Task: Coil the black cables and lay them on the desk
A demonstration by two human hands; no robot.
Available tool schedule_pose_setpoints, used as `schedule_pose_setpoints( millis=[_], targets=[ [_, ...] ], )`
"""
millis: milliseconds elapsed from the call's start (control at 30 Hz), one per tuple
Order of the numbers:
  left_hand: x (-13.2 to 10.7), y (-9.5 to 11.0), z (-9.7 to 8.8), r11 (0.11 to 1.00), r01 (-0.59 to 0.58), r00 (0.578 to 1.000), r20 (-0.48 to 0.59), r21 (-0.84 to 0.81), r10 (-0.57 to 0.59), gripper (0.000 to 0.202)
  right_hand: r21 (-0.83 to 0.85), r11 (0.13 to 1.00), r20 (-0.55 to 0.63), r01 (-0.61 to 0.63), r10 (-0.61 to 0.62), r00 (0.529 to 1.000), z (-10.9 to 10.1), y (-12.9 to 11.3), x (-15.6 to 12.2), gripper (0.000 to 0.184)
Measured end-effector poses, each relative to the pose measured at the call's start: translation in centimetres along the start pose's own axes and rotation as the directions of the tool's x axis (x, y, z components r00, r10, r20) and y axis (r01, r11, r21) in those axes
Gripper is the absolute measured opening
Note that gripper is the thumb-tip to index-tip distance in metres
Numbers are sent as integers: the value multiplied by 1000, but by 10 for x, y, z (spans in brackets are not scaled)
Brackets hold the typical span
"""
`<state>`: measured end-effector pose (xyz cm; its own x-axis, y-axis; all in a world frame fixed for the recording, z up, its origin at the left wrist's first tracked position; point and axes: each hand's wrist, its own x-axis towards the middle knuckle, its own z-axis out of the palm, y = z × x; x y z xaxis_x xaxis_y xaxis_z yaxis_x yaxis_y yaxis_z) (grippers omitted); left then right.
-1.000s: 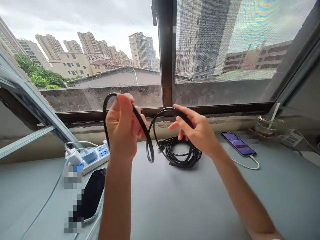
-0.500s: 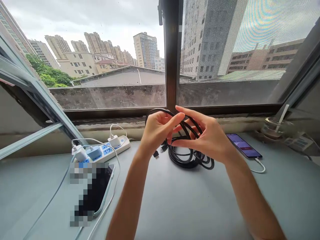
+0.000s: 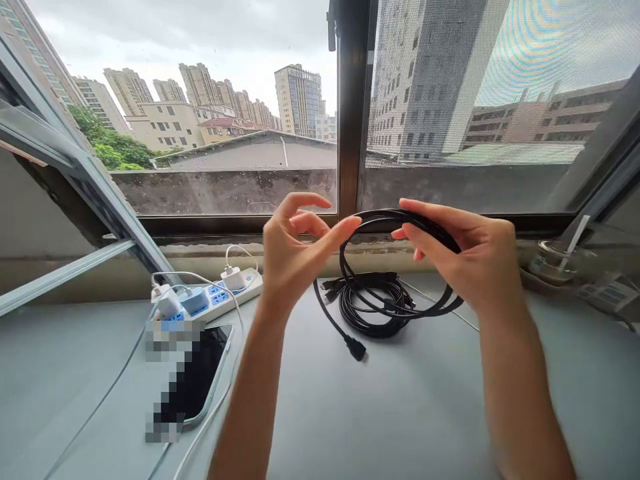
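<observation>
A looped black cable (image 3: 400, 313) hangs in the air, and my right hand (image 3: 460, 257) is closed on its right side, thumb and fingers pinching the bundled strands. My left hand (image 3: 300, 247) is at the loop's upper left. Its fingers are curled but spread apart, with the thumb tip at the loop's edge; whether it touches is hard to tell. One cable end drops from behind the left hand to a black plug (image 3: 356, 348) with a pale tip. Behind and below the loop, a second coiled black cable (image 3: 373, 330) lies on the grey table (image 3: 380, 413).
To the left stand a white power strip (image 3: 225, 303) with chargers and a phone (image 3: 200, 380), partly pixelated, beside white cords. A glass jar with a stick (image 3: 550, 260) is at the far right. The window frame (image 3: 350, 133) rises behind the table.
My hands have moved apart, the right one to the right with the cable, the left one leftward with fingers spread. The loop has widened, and its plug end hangs lower. My right arm now covers the right-hand phone.
</observation>
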<state>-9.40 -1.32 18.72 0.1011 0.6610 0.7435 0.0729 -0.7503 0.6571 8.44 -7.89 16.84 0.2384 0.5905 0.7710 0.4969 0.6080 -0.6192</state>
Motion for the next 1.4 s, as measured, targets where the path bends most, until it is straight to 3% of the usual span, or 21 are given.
schedule_pose_setpoints(
  millis=[100, 233, 333, 400, 467, 533, 567, 667, 733, 833, 933, 1000, 1100, 1167, 1200, 1300, 1333, 1367, 1400],
  targets=[
    [-3, -5, 11, 987, -127, 989, -60, 103, 133, 38, -8, 1000, -14, 0, 0, 1000, -4, -4, 1, 28],
    [-5, -13, 21, 958, -187, 970, -114, 219, 216, 50, 74, 993, -197, 88, -71, 978, -6, -8, 3, 23],
    [-7, -20, 29, 989, -72, 992, -94, 127, 85, 41, 143, 968, -324, 207, -152, 934, -2, -6, 4, 21],
    [-8, -25, 34, 996, 78, 997, 11, -33, -77, 26, 155, 950, -381, 272, -197, 903, 2, -3, 5, 21],
    [-7, -28, 35, 957, 232, 966, 152, -172, -207, 34, 139, 949, -409, 283, -205, 889, 3, 2, 7, 21],
    [-6, -29, 32, 902, 346, 930, 219, -260, -294, 53, 94, 973, -380, 212, -162, 911, 3, 8, 8, 30],
    [-5, -29, 30, 880, 375, 923, 201, -290, -327, 58, 41, 986, -339, 161, -138, 931, 2, 10, 9, 39],
    [-2, -26, 20, 872, 358, 929, 34, -335, -368, 60, -174, 984, -199, 33, -68, 978, 2, 13, 7, 58],
    [-3, -23, 17, 893, 310, 940, -38, -325, -340, 57, -195, 981, -118, 2, -26, 993, 7, 9, 3, 49],
    [-6, -21, 20, 889, 314, 941, -12, -334, -337, 56, 3, 997, -26, -73, 73, 997, 15, -2, -2, 32],
    [-7, -29, 29, 857, 397, 917, 101, -327, -386, 53, 180, 972, -10, -152, 156, 988, 13, -12, -5, 28],
    [-6, -39, 34, 857, 446, 893, 197, -257, -405, 48, 263, 954, -40, -143, 159, 987, 6, -14, -6, 27],
    [-4, -55, 39, 884, 464, 864, 248, -54, -438, 40, 344, 930, -87, -129, 168, 982, -6, -15, -6, 25],
    [-6, -60, 42, 860, 506, 798, 344, 65, -495, 43, 344, 931, -137, -126, 182, 974, -9, -18, -8, 26],
    [-8, -60, 44, 836, 538, 735, 427, 107, -527, 45, 329, 938, -181, -110, 177, 967, -8, -21, -9, 26],
    [-17, -53, 51, 760, 627, 468, 696, 172, -544, 51, 252, 968, -353, -16, 107, 929, -1, -33, -16, 26],
    [-21, -50, 54, 747, 641, 400, 752, 178, -523, 51, 224, 975, -390, 11, 79, 917, 3, -37, -19, 27],
    [-24, -47, 57, 740, 650, 359, 787, 175, -502, 50, 199, 980, -403, 31, 52, 914, 5, -40, -22, 28],
    [-26, -45, 59, 740, 653, 349, 804, 161, -482, 48, 178, 983, -392, 50, 24, 920, 8, -43, -25, 29]
  ],
)
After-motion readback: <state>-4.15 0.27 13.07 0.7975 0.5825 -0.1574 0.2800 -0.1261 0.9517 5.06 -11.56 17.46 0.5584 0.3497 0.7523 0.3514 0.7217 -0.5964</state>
